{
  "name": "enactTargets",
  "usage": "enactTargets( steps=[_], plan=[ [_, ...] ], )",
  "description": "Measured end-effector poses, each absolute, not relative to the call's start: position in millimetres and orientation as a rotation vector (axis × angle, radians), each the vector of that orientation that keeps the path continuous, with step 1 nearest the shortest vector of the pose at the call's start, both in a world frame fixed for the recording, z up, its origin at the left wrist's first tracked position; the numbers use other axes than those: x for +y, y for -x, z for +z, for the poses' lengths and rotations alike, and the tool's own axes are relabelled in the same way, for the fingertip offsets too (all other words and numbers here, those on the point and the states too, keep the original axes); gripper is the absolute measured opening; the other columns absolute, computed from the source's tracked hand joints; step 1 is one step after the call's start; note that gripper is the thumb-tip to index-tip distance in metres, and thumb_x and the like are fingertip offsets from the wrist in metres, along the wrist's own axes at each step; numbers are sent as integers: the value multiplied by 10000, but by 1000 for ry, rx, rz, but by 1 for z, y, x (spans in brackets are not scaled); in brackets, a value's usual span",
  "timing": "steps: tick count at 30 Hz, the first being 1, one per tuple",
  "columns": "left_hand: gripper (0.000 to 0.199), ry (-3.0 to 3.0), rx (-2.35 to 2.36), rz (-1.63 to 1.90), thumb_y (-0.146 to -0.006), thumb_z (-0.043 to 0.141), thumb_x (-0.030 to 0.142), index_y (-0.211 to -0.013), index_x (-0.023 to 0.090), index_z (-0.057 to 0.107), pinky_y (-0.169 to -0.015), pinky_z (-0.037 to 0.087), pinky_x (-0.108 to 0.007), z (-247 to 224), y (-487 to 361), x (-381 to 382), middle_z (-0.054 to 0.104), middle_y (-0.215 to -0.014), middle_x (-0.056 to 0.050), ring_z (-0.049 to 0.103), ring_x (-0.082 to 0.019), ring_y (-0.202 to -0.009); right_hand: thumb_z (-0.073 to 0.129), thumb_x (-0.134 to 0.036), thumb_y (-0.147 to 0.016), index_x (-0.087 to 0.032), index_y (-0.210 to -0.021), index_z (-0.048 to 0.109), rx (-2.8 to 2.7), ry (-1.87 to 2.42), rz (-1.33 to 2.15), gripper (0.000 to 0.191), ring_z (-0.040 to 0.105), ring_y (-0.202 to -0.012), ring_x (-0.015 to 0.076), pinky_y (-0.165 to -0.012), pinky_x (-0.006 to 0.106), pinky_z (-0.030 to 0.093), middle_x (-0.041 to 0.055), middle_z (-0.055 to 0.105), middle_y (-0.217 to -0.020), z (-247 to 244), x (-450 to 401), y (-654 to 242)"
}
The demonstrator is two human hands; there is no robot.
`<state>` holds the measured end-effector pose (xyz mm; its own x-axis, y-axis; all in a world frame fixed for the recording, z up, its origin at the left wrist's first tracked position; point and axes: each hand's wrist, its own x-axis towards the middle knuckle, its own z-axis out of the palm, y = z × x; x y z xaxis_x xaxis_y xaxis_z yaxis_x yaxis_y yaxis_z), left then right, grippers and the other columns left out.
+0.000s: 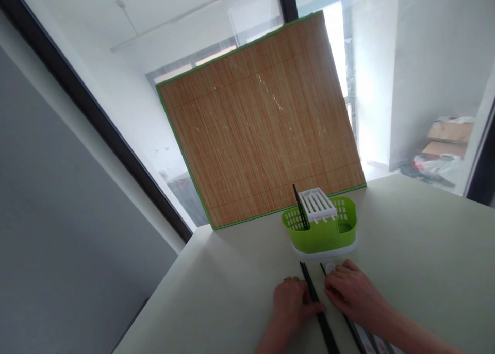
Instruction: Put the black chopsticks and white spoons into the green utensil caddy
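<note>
My left hand (pixel 292 300) is closed around several black chopsticks (pixel 324 325) lying lengthwise on the table, its thumb across them. Beside it, my right hand (pixel 353 292) has its fingers curled onto a single black chopstick (pixel 350 325). A white rounded end (pixel 330 268), perhaps of a spoon, shows by the right fingertips; the rest of it is hidden. Under the right forearm lie white pieces with pink marks (pixel 369 341), partly covered. Just beyond both hands stands a green cutlery holder (pixel 320 240) with a white base. Black chopsticks (pixel 300 207) lean upright in its left compartment.
A white slatted piece (pixel 317 204) with small hooks sits on the holder's middle. Behind it a bamboo mat (pixel 263 127) with green edging leans against a glass pane. The pale table (pixel 232 276) reaches a dark-framed window edge; cardboard (pixel 450 132) lies beyond the glass.
</note>
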<state>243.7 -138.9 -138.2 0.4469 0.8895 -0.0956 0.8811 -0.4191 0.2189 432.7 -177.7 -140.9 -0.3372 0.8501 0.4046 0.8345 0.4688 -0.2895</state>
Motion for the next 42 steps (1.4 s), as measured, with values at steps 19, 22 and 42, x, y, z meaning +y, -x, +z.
enactTargets(
  steps=[19, 22, 42],
  plan=[
    [306, -2279, 2086, -180, -827, 396, 45, -957, 107, 666, -747, 482, -323, -120, -235, -141, 675, -872, -165, 656, -261, -884, 473, -163, -851, -211, -746, 574, -2291, 1326, 68, 154, 532, -738, 175, -732, 343, 270, -1, 641, -727, -142, -181, -427],
    [324, -2286, 2057, -206, -845, 380, 32, -967, 109, 670, -745, 483, -321, -119, -240, -142, 675, -876, -164, 658, -262, -885, 471, -165, -850, -212, -743, 571, -2297, 1320, 68, 154, 532, -733, 175, -731, 342, 269, -3, 642, -728, -143, -182, -426],
    [431, -2436, 1876, -186, -788, 297, -30, -944, 115, 672, -717, 485, -336, -130, -279, -169, 675, -921, -159, 646, -257, -879, 466, -157, -838, -209, -745, 553, -2316, 1286, 93, 138, 528, -743, 180, -739, 340, 266, 1, 641, -744, -146, -181, -425]
  ],
)
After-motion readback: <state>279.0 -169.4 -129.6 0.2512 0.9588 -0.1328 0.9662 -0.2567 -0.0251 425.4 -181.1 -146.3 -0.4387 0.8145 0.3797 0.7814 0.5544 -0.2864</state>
